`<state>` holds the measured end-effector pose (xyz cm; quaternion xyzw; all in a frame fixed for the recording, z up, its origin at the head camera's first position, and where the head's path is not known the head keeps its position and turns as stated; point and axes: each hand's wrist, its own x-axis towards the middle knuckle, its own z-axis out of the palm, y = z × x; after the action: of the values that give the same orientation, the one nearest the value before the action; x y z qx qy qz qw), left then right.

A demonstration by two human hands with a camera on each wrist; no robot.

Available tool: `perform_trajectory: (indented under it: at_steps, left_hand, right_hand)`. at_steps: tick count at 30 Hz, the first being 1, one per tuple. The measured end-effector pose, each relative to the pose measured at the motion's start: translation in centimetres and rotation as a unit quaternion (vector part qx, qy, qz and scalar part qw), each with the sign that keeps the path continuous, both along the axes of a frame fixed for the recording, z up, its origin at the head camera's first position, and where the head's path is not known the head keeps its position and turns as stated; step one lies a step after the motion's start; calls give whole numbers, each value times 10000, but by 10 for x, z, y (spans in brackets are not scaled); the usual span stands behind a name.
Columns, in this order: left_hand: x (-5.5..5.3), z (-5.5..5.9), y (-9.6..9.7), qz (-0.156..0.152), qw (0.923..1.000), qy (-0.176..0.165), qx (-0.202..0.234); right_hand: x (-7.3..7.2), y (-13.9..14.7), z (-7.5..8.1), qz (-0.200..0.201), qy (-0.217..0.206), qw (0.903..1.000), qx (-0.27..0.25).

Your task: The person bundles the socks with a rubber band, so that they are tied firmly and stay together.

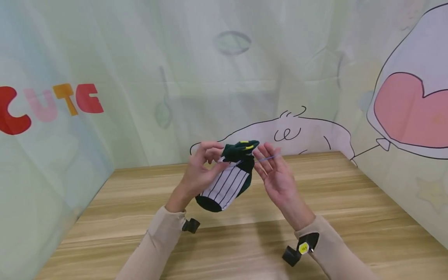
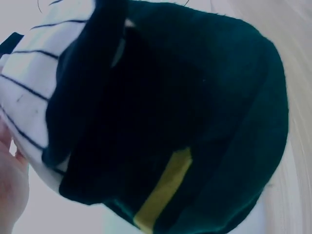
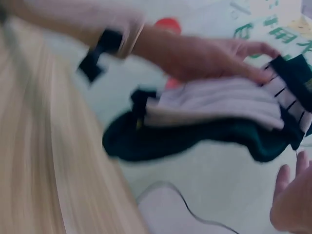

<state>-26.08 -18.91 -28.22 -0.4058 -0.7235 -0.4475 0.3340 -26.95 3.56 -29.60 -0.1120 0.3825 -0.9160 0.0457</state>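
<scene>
Held up over the table is a floppy sewn cloth piece (image 1: 226, 182), white with dark stripes, with dark green parts and yellow bands. My left hand (image 1: 197, 173) pinches it near its upper edge, thumb in front. In the left wrist view a broad green panel (image 2: 234, 97) with a yellow band fills most of the picture. My right hand (image 1: 278, 179) is to the right, palm turned up and fingers loosely extended. A thin bluish strand (image 1: 266, 159) runs from the cloth across its fingers. The right wrist view is blurred and shows the right fingers (image 3: 287, 185) below the cloth.
A wood-grain table (image 1: 147, 194) lies below both hands. Around it hangs a pale printed curtain (image 1: 140, 58) with letters and cartoon drawings, close behind the table's far edge. Each wrist carries a small black camera mount (image 1: 191, 225).
</scene>
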Motion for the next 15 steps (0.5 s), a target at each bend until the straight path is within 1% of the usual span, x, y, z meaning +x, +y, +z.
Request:
perform_trajectory:
  at_steps: [2,5,9,10,11,13,15]
  left_hand:
    - [0,-1,0,-70,9998,-195,-71]
    - [1,-1,-1,-178,9980,-587,-179]
    - [1,1,-3,-387,9909,-1262,-267]
    - [1,1,-4,-456,9882,-1434,-279]
    - [1,1,-5,-545,9850,-1617,-277]
    - [1,2,-6,-776,9765,-1994,-274]
    - [0,2,-8,-951,9680,-2302,-319]
  right_hand:
    - [-2,0,-4,-54,310,9988,375]
    - [-6,1,-9,23,727,9944,766]
    - [-8,4,-12,246,1299,9831,1268]
    - [-9,5,-13,262,1436,9793,1406]
    - [-9,6,-13,244,1621,9733,1609]
    - [-9,7,-13,145,1996,9591,2000]
    - [-9,9,-12,32,2351,9429,2358]
